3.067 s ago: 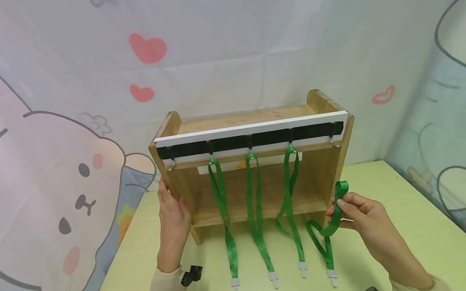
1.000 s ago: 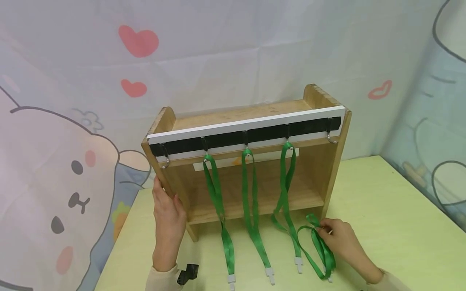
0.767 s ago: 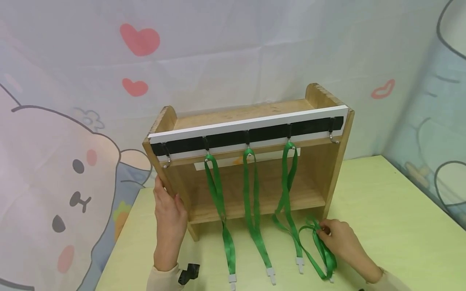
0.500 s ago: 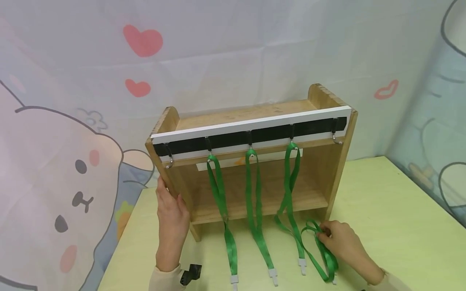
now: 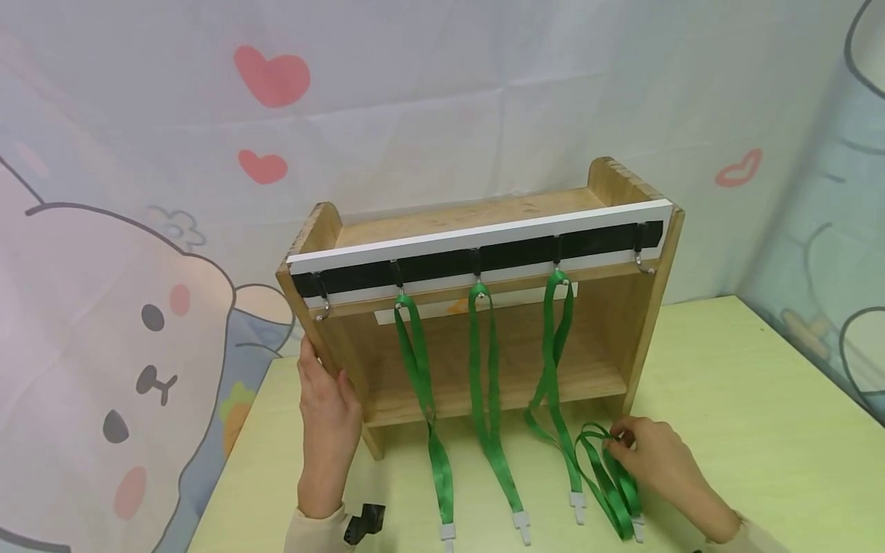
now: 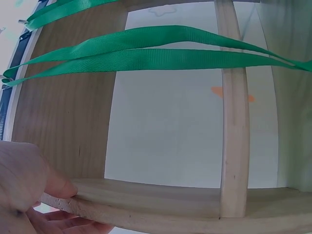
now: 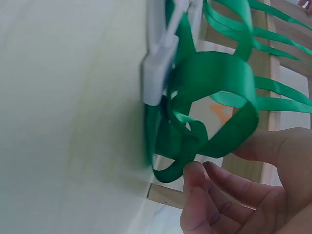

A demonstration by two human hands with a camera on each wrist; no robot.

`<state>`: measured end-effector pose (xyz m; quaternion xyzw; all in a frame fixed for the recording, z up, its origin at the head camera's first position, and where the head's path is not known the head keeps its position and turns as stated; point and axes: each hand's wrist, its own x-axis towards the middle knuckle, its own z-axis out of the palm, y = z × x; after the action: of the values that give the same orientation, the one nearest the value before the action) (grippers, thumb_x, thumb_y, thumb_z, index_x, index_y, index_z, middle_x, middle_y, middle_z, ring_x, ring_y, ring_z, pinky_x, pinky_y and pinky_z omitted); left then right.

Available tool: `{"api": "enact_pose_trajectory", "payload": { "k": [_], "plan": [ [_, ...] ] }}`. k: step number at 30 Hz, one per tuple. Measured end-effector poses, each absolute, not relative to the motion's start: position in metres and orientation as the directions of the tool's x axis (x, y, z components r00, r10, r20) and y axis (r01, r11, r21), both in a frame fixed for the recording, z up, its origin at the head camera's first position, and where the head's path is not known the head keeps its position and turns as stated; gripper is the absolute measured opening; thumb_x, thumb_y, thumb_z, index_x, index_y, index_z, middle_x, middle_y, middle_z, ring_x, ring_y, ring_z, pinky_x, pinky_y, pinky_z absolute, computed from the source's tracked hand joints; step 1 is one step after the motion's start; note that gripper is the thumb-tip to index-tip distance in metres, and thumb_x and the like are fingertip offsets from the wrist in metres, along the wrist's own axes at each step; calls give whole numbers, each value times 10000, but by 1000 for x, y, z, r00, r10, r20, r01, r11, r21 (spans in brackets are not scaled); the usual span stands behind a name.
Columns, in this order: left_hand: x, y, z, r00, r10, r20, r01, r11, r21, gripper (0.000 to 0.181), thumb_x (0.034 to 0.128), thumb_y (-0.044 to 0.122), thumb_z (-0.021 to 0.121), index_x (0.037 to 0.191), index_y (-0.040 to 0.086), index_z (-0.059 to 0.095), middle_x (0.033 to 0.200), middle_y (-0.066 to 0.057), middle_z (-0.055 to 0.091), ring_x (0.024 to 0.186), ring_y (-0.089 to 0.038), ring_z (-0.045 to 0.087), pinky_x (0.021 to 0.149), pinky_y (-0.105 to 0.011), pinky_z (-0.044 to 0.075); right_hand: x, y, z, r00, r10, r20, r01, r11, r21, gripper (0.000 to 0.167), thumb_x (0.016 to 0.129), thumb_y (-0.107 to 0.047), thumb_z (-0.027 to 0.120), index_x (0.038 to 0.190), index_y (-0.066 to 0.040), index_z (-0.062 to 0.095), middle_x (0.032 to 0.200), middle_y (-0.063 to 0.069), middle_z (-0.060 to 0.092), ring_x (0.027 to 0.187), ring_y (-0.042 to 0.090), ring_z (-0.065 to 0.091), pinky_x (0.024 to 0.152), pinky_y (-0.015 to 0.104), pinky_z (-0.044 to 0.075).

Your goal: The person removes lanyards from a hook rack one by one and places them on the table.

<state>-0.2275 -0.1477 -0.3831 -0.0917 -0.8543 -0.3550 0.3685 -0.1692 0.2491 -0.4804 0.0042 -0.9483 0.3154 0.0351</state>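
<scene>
My left hand (image 5: 328, 422) grips the left side panel of a wooden shelf (image 5: 639, 338); in the left wrist view the thumb lies inside the panel's edge and the fingers outside. Down at the table, by the shelf's right foot, my right hand (image 5: 660, 465) pinches a green lanyard (image 5: 601, 480) gathered in loops. Its pale clip (image 7: 158, 73) shows in the right wrist view. Three more green lanyards, a left one (image 5: 418, 369), a middle one (image 5: 494, 369) and a right one (image 5: 551, 369), hang from the shelf's middle hooks.
A black-and-white strip (image 5: 518, 253) with several metal hooks runs along the shelf's front. The left end hook (image 5: 323, 307) and right end hook (image 5: 643, 265) carry nothing. Clips of the hanging lanyards reach the pale green table (image 5: 747, 392). A printed cloth (image 5: 442, 115) stands behind.
About three seconds ago my right hand held the lanyard raised beside the shelf's right side. It has come down to the table, and the lanyard is now bunched in loops. My left hand stays put.
</scene>
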Motion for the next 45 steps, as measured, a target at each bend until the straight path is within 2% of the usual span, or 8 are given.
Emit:
{"api": "enact_pose_trajectory", "payload": {
  "k": [6,15,20,28,31,37,45],
  "plan": [
    [-227,-149,-381,-706,-109,699,416,735,535,667,941,-158,527,1508,-65,187,1389,-379,389,1198,-597,507,891,-696,465,-167,248,-469,-990,-4,139,-87,799,-595,108,918,-129,695,955,-31,723,779,-20,663,607,116,537,498,299,452],
    [-225,-151,-384,-687,-93,721,439,737,513,659,930,-176,524,1495,-88,197,1380,-390,379,1182,-608,510,871,-702,465,-163,239,-436,-939,4,345,-216,773,-596,60,933,-110,703,940,-62,738,820,-20,696,628,87,585,541,265,485],
    [-226,-151,-384,-692,-99,715,442,725,528,661,928,-187,519,1497,-91,198,1393,-383,381,1206,-596,498,887,-700,460,-163,230,-412,-850,9,527,-342,752,-564,51,910,-49,710,956,-49,732,819,-20,698,691,131,640,567,261,536],
    [-227,-151,-384,-692,-110,714,437,723,535,659,920,-190,528,1490,-104,207,1387,-394,389,1201,-605,497,877,-705,461,-173,212,-381,-663,79,744,-495,700,-515,180,852,39,745,1023,19,693,881,66,716,745,110,648,650,118,512],
    [-227,-151,-384,-696,-112,710,433,723,539,660,921,-190,529,1490,-107,207,1397,-391,384,1212,-602,490,883,-702,460,-179,205,-372,-627,115,770,-522,672,-526,227,847,34,753,1061,42,677,927,111,716,777,90,643,685,94,503],
    [-227,-150,-384,-697,-101,710,440,721,535,670,915,-202,527,1494,-105,203,1397,-389,382,1201,-602,498,873,-685,476,-188,190,-361,-617,174,768,-547,606,-577,279,846,-4,777,1091,47,654,982,144,704,820,10,606,693,84,494],
    [-229,-149,-383,-681,-86,727,460,722,516,680,909,-206,534,1492,-94,203,1378,-390,392,1167,-599,523,863,-678,491,-198,179,-357,-600,189,777,-549,610,-572,263,837,-17,796,1050,38,652,928,92,687,770,121,637,653,107,511]
  ]
}}
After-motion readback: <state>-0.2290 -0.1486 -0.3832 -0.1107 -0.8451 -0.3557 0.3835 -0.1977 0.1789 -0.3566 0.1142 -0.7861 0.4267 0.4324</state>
